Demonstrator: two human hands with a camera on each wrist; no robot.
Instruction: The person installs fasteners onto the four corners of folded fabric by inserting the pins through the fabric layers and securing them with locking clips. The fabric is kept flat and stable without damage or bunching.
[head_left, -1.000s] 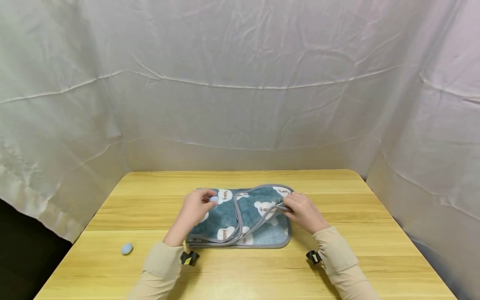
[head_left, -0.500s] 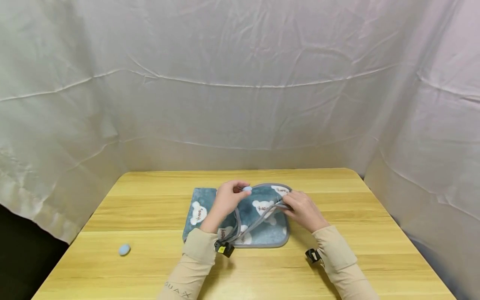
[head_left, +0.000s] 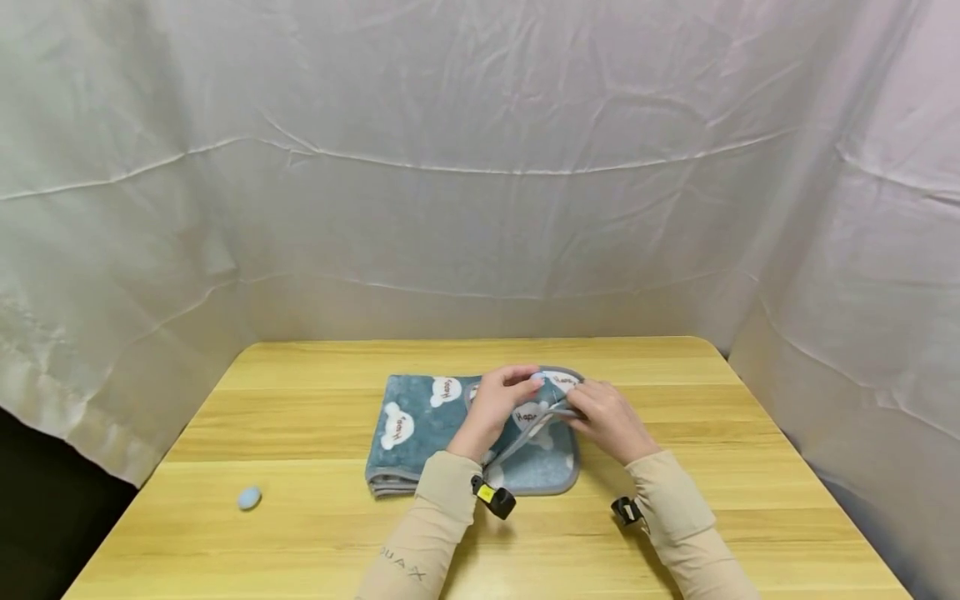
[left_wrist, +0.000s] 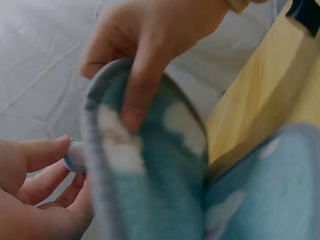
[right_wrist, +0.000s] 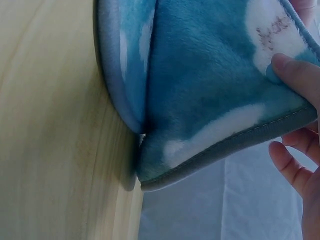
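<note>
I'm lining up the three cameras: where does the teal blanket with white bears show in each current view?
Head: blanket, below centre on the table.
Left wrist: blanket, from lower middle to right edge.
Right wrist: blanket, from upper middle to right edge.
Shared landmark: the right hand gripping it, right of centre in head, top in left wrist, right edge in right wrist.
</note>
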